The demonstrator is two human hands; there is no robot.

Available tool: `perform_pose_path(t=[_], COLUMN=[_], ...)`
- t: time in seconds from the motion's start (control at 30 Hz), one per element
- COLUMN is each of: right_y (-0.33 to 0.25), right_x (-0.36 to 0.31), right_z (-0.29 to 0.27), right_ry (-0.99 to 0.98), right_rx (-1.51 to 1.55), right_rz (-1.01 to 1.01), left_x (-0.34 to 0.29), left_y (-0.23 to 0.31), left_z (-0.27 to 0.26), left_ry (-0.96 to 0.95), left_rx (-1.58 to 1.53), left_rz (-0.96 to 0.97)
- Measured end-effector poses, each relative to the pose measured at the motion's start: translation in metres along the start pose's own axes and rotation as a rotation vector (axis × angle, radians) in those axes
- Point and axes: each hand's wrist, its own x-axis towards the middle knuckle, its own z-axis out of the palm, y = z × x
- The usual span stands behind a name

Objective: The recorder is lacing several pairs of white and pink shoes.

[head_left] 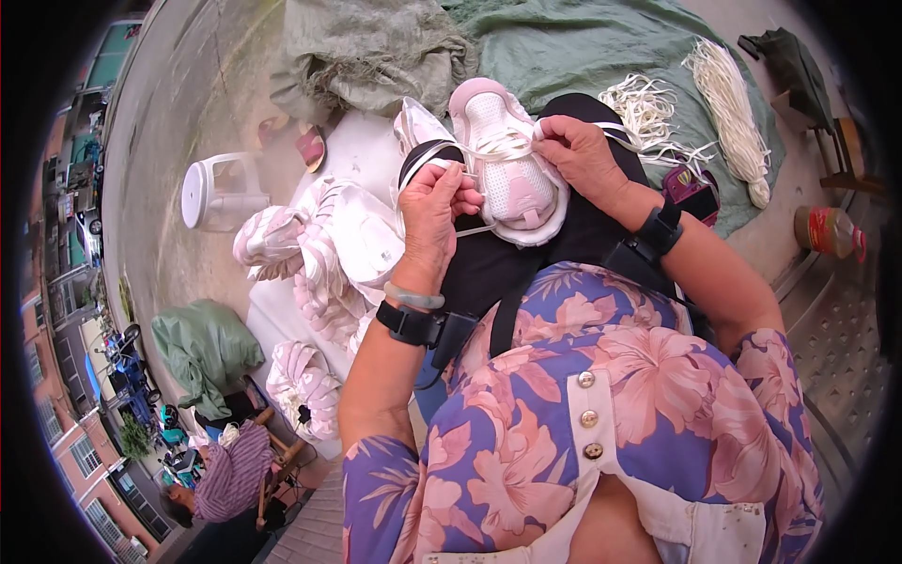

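Observation:
A white and pink sneaker lies across my lap, its toe away from me. White shoelace crosses its upper. My left hand is at the shoe's left side, thumb and forefinger pinched on a lace end; slack lace loops beside it. On the other side, my right hand pinches the lace close to the eyelets, and a length trails off to the right over my dark-clad knee. Part of another pale shoe shows just left of the sneaker.
Several white and pink shoes are piled to my left, near a white plastic stool. Loose laces and a long lace bundle lie on green cloth. At right stands a bottle. Another person sits at lower left.

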Motion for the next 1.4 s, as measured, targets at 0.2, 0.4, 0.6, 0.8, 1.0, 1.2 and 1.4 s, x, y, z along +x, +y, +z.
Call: perform_pose_path(t=[0.2, 0.4, 0.6, 0.8, 1.0, 1.2, 1.4], right_y=[-0.006, -0.001, 0.0, 0.0, 0.001, -0.029, -0.023], right_x=[0.0, -0.006, -0.011, -0.013, -0.018, -0.016, -0.008], right_z=[0.004, 0.002, -0.006, -0.007, -0.013, 0.005, 0.037], right_ry=[0.023, 0.048, 0.004, 0.023, 0.074, 0.07, -0.021], right_rx=[-0.527, -0.385, -0.272, -0.237, -0.221, -0.531, -0.733], right_rz=[-0.34, -0.175, -0.096, -0.109, -0.152, -0.624, -0.689], left_x=[0.002, 0.004, 0.006, 0.013, 0.014, -0.011, -0.009], left_y=[-0.003, -0.002, -0.003, -0.012, -0.007, 0.003, -0.014], left_z=[-0.003, 0.002, 0.003, 0.006, 0.013, 0.016, 0.007], left_ry=[0.0, 0.032, 0.045, 0.062, 0.135, 0.021, 0.023], left_rx=[0.136, 0.284, 0.327, 0.477, 0.655, 1.143, 1.24], left_rz=[0.019, 0.053, 0.046, 0.138, 0.128, 0.735, 0.772])
